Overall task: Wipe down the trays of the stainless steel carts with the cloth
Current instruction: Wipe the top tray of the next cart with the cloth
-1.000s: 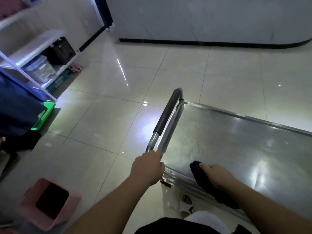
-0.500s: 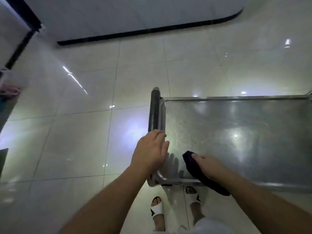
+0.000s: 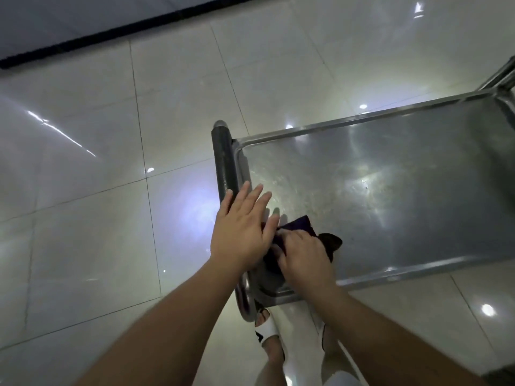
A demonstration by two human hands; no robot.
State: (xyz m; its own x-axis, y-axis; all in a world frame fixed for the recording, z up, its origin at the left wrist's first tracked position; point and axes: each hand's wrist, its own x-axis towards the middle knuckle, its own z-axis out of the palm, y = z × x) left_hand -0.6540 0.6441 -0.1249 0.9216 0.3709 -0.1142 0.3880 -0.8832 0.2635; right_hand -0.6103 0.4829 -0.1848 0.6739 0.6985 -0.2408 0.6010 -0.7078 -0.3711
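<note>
A person leans over a stainless steel cart on a glossy tiled floor (image 3: pixel 83 246), which lies bare at 9 o'clock of the cart. The padded push handle (image 3: pixel 224 160) runs along the tray's near-left end. The left hand (image 3: pixel 241 232) hovers over that end with its fingers straight and spread, holding nothing; whether it touches the metal cannot be told. Just at its 3 o'clock, the right hand (image 3: pixel 303 257) curls over a dark cloth (image 3: pixel 299 228), pressing it onto the top tray (image 3: pixel 390 190) in the corner nearest the handle. Smudges show under the glare toward 1 o'clock of the cloth. The wipe looks barely begun: it would go best in long overlapping strokes from this corner toward 3 o'clock, cloth kept flat, run into the raised rim (image 3: pixel 334 126) and the rounded corners where grime likely collects. The tray carries nothing to dodge. The person's 2 white sandals (image 3: pixel 264 330) stand close under the near edge.
</note>
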